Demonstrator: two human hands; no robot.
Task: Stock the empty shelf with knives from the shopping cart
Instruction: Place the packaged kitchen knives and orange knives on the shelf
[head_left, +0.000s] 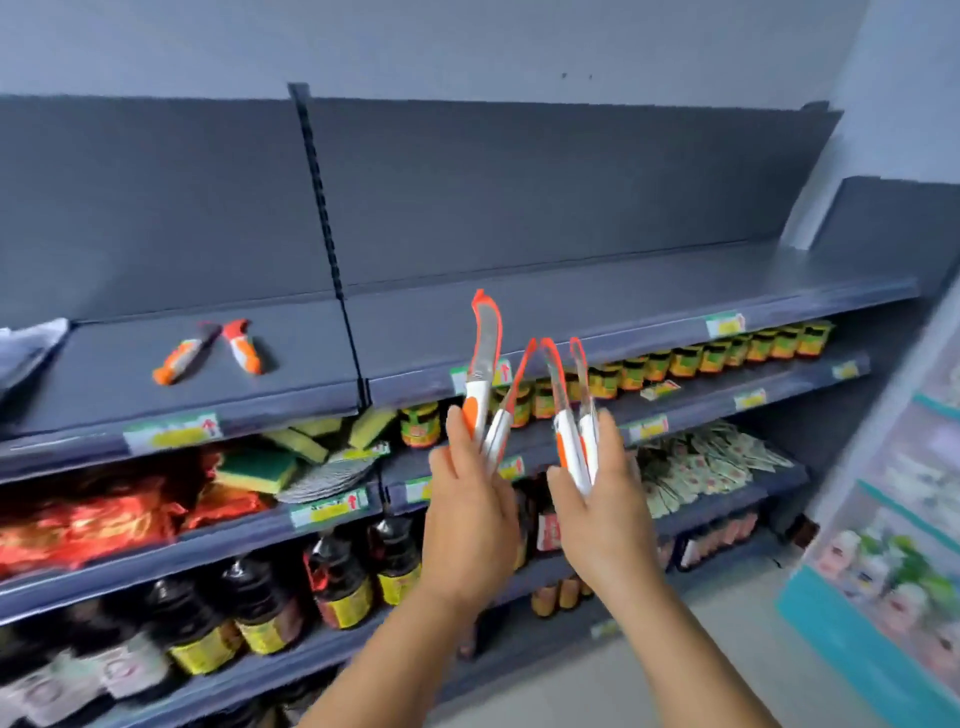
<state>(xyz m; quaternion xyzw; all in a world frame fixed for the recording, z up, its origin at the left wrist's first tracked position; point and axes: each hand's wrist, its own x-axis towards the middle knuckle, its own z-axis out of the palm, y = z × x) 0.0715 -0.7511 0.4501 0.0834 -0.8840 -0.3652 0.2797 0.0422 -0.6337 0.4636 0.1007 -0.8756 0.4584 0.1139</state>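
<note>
Both hands up before the shelf (597, 306), left hand (470, 512) and right hand (605, 512) each gripping two knives (485, 364) by the handles, blades up — light, stiff, likely sharp, so handles only.

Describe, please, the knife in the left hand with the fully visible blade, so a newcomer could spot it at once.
Start at the grey top shelf and look just in front of its edge, where two hands hold up knives. The left hand holds two; the one meant is the leftmost knife. It stands tallest and nearly upright, its curved silver blade rimmed in orange, while its neighbour leans right.
</note>
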